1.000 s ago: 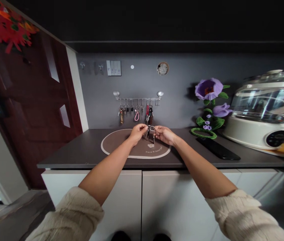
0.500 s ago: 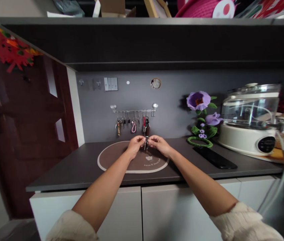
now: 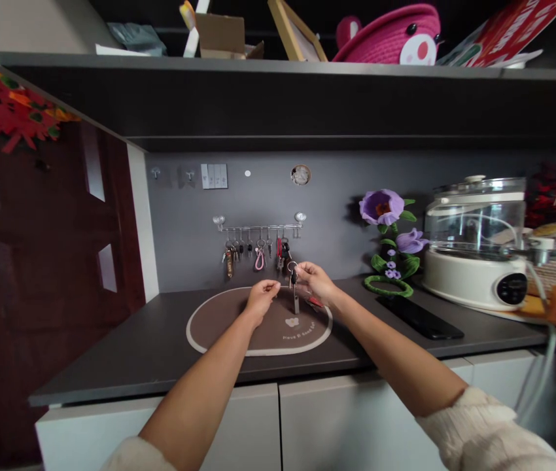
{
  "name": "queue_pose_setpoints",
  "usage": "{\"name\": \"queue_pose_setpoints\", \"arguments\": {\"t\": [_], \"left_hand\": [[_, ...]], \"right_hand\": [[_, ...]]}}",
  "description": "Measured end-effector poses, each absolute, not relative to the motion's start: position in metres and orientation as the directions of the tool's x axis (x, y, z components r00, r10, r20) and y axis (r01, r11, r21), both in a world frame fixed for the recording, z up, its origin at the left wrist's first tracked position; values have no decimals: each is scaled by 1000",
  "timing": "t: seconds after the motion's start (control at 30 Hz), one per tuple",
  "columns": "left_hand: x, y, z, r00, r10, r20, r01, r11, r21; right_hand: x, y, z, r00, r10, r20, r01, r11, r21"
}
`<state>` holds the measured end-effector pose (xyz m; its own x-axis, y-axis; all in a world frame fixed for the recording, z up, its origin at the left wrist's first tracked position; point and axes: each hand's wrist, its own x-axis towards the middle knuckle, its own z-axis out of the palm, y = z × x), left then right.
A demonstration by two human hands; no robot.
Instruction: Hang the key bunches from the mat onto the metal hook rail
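My right hand (image 3: 318,283) pinches a key ring (image 3: 292,267) above the oval brown mat (image 3: 224,324). From the ring hang keys (image 3: 294,278) and a slim metal tag-like piece (image 3: 296,305). A small red item (image 3: 315,301) shows just below my right hand; whether it hangs from the ring I cannot tell. My left hand (image 3: 261,302) is apart from the ring, to its left over the mat, with thumb and fingers pressed together. What the left fingers hold, if anything, is too small to make out. Behind them, a hook rail (image 3: 261,227) carries several key bunches.
The dark counter (image 3: 131,347) bears a black phone (image 3: 420,317), purple crocheted flowers (image 3: 382,208) and a white appliance (image 3: 469,278) with a clear top. A low shelf (image 3: 258,104) overhangs the counter. A dark red door (image 3: 62,261) stands left.
My left hand has come off the key ring and moved left and slightly down. The ring now hangs from my right hand alone. The view has tilted up a little.
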<state>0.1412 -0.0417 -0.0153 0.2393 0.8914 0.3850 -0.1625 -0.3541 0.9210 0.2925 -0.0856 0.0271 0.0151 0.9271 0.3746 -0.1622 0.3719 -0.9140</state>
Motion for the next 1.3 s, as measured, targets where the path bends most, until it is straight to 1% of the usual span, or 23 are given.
{"name": "queue_pose_setpoints", "arguments": {"t": [0.33,0.47,0.77,0.97,1.1,1.3], "left_hand": [[145,-41,-19,230,904,361,-1,-371,929],[146,-39,-22,224,898,378,55,-399,915],[147,-38,-23,242,900,363,90,-393,915],[147,-38,-22,246,899,361,79,-390,917],[147,-40,-21,246,906,346,84,-375,923],[146,-40,-20,245,909,336,94,-367,926]], "right_hand": [[299,-51,73,167,931,326,-257,360,-897],[303,-29,84,223,927,302,-293,359,-886],[304,8,91,333,921,201,-436,339,-833],[303,17,91,384,917,105,-475,294,-829],[307,24,85,381,920,92,-468,278,-839],[310,28,74,393,912,120,-339,265,-903]]}}
